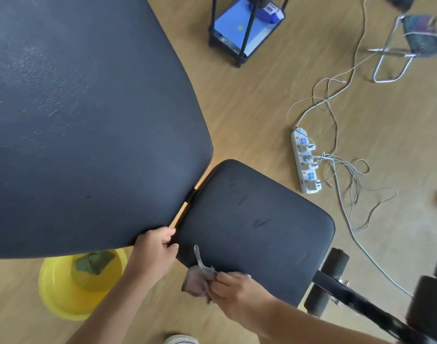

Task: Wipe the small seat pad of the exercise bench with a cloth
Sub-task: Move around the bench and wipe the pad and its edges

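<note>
The small black seat pad (257,224) lies at the centre right, with a few dark streaks on its surface. The large black back pad (83,115) fills the upper left. My left hand (155,252) grips the near corner of the back pad, right beside the gap between the two pads. My right hand (235,291) holds a crumpled grey-and-pink mesh cloth (200,276) against the near left edge of the seat pad. A strip of the cloth trails up onto the pad.
A yellow basin (61,294) with a green cloth (94,261) in it stands on the wooden floor under the back pad. A white power strip (304,162) with tangled cables lies to the right. Black foam rollers (331,279) and the bench frame are at the lower right. A black rack (237,28) and a folding stool (411,45) stand farther back.
</note>
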### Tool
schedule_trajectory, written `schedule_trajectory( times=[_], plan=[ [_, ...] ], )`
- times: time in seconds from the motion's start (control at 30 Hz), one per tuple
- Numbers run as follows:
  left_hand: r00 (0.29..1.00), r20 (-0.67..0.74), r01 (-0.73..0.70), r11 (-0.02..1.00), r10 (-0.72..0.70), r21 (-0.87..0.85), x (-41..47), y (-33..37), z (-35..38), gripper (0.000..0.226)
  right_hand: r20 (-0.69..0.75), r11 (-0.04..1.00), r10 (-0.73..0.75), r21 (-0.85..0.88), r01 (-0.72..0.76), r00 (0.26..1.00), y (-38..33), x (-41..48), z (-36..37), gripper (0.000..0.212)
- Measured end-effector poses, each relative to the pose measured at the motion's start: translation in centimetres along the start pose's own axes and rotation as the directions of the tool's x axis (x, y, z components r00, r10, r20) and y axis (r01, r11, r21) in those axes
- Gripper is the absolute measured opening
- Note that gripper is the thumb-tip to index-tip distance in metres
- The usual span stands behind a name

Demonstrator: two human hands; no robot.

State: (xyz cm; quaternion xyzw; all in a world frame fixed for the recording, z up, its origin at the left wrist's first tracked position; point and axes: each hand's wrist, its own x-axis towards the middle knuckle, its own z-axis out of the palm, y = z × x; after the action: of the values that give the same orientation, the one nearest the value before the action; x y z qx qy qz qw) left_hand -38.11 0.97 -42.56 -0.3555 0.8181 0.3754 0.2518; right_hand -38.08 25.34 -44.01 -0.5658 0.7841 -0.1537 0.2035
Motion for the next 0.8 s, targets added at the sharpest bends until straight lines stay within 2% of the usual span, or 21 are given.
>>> schedule_trajectory(
  times=[0.07, 0.1, 0.13, 0.17, 0.2, 0.23, 0.27, 0.3, 0.33, 0.4, 0.47, 0.53, 0.57, 0.6, 0.67, 0.73, 0.8],
  plan=[
    [1.0, -0.012, 0.003, 1.0, -0.003, -0.008, -0.1, 0.0, 0.2, 0.043, -0.01, 0.994, 0.083, 0.076, -0.082, 0.997, 3.6, -2.6, -1.4, 0.02],
    [1.0, -0.012, 0.008, 1.0, -0.008, -0.025, -0.1, 0.1, 0.3, 0.047, -0.101, 0.981, 0.167, 0.111, -0.156, 0.981, 5.7, -2.8, -3.3, 0.027],
    [1.0, -0.013, 0.016, 0.999, -0.017, -0.041, -0.1, 0.2, 0.5, 0.052, -0.183, 0.927, 0.359, 0.186, -0.327, 0.915, 7.7, -2.7, -6.0, 0.029],
    [1.0, -0.021, 0.021, 0.998, -0.023, -0.053, -0.1, 0.2, 0.6, 0.057, -0.217, 0.83, 0.541, 0.29, -0.476, 0.813, 9.9, -2.3, -8.4, 0.024],
    [0.999, -0.03, 0.024, 0.998, -0.026, -0.057, -0.1, 0.2, 0.7, 0.059, -0.231, 0.686, 0.712, 0.435, -0.584, 0.664, 11.8, -1.3, -10.1, 0.021],
    [0.999, -0.038, 0.02, 0.998, -0.022, -0.059, -0.2, 0.2, 0.8, 0.059, -0.235, 0.554, 0.83, 0.453, -0.699, 0.506, 13.1, 0.4, -11.4, 0.023],
    [0.999, -0.044, 0.015, 0.998, -0.018, -0.054, -0.3, 0.2, 0.8, 0.059, -0.224, 0.467, 0.884, 0.418, -0.779, 0.409, 14.2, 2.6, -11.7, 0.03],
    [0.999, -0.05, 0.009, 0.999, -0.011, -0.046, -0.2, 0.2, 0.9, 0.058, -0.189, 0.417, 0.909, 0.392, -0.82, 0.372, 15.1, 5.0, -11.7, 0.038],
    [0.999, -0.054, 0.006, 0.999, -0.008, -0.038, -0.2, 0.1, 0.9, 0.058, -0.098, 0.397, 0.913, 0.432, -0.81, 0.396, 15.8, 7.8, -11.6, 0.046],
    [0.998, -0.062, 0.004, 1.0, -0.006, -0.031, -0.1, 0.0, 0.9, 0.057, 0.09, 0.369, 0.868, 0.544, -0.754, 0.489, 16.9, 12.8, -12.1, 0.054],
    [0.998, -0.07, 0.001, 1.0, -0.002, -0.022, 0.0, -0.1, 1.1, 0.055, 0.21, 0.356, 0.806, 0.576, -0.736, 0.554, 18.0, 15.0, -13.5, 0.038],
    [0.997, -0.083, 0.003, 1.0, -0.004, -0.021, 0.1, -0.3, 1.3, 0.054, 0.28, 0.395, 0.739, 0.556, -0.731, 0.613, 19.1, 13.4, -14.7, 0.017],
    [0.996, -0.089, 0.007, 1.0, -0.009, -0.02, 0.1, -0.3, 1.4, 0.053, 0.309, 0.425, 0.728, 0.497, -0.756, 0.612, 19.6, 11.2, -15.2, 0.019],
    [0.995, -0.095, 0.015, 1.0, -0.017, -0.018, 0.1, -0.4, 1.5, 0.052, 0.348, 0.435, 0.734, 0.418, -0.797, 0.584, 20.5, 8.3, -15.3, 0.026],
    [0.994, -0.099, 0.034, 0.999, -0.036, -0.026, 0.2, -0.3, 1.8, 0.052, 0.429, 0.36, 0.781, 0.285, -0.888, 0.454, 21.9, 1.5, -15.6, 0.037],
    [0.992, -0.113, 0.047, 0.997, -0.053, -0.054, 0.2, 0.0, 1.9, 0.05, 0.459, 0.267, 0.806, 0.283, -0.921, 0.374, 22.6, -4.4, -16.0, 0.029],
    [0.991, -0.11, 0.068, 0.995, -0.076, -0.075, 0.2, 0.2, 2.0, 0.05, 0.466, 0.205, 0.809, 0.349, -0.914, 0.359, 22.4, -6.4, -16.2, 0.023]
  ],
)
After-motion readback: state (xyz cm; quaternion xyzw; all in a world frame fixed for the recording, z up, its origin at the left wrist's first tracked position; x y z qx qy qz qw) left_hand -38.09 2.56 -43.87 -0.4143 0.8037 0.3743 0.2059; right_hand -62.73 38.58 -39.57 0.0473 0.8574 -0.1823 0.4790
